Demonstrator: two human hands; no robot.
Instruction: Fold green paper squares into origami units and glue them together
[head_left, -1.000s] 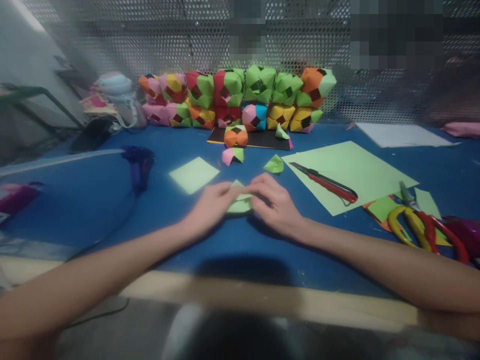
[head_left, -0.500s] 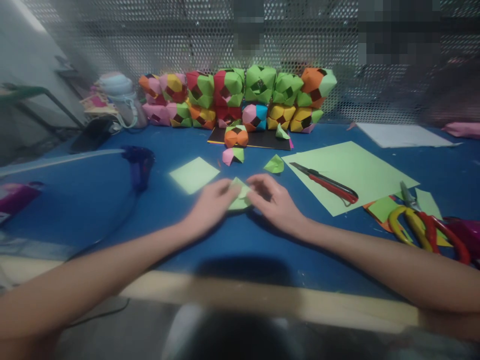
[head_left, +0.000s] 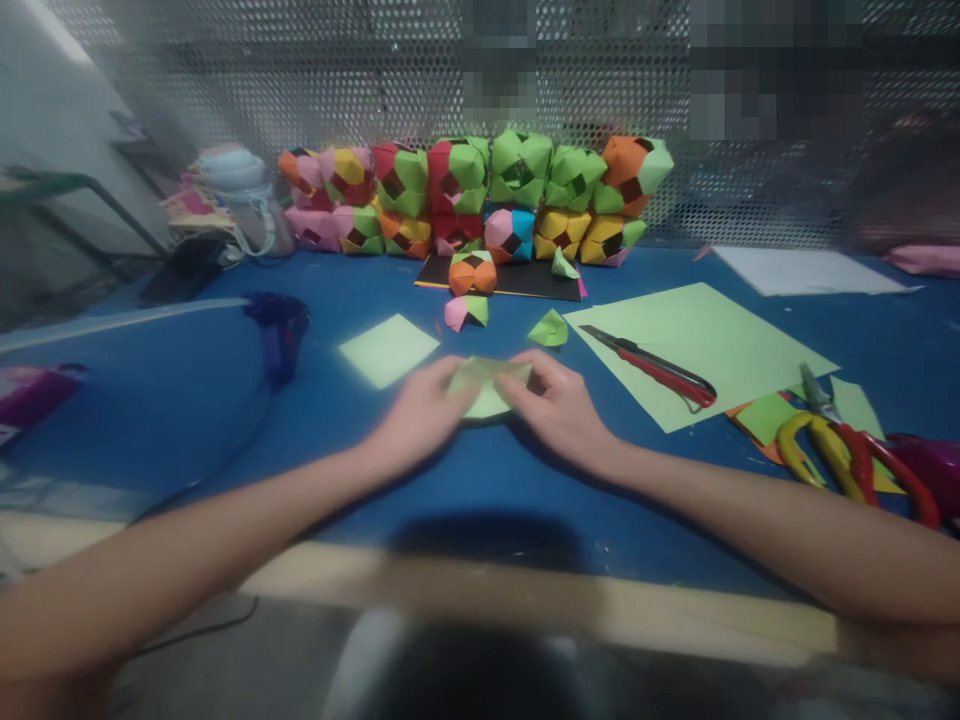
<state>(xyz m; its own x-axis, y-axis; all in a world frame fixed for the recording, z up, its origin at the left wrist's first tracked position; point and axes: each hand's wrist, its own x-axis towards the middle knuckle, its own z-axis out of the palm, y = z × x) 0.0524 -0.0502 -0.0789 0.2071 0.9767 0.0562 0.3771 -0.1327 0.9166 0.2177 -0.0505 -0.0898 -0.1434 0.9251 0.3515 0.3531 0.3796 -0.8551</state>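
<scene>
Between my two hands is a small piece of light green folded paper, low over the blue table. My left hand pinches its left side, thumb on the near face. On the right edge, my right hand grips it the same way, with the fingers curled behind. A flat pale green paper square lies just beyond my left hand. Past my right hand sits a small folded green paper piece. A pink and green folded piece and an orange one are straight ahead.
Two rows of colourful paper balls stand against the mesh. A red utility knife rests on a large green sheet at right, beside scissors. At left lies a blue glue gun with a cord.
The folded paper in my hands now shows wider and flatter, its pointed top gone. My right hand has shifted slightly right, and my hands are further apart.
</scene>
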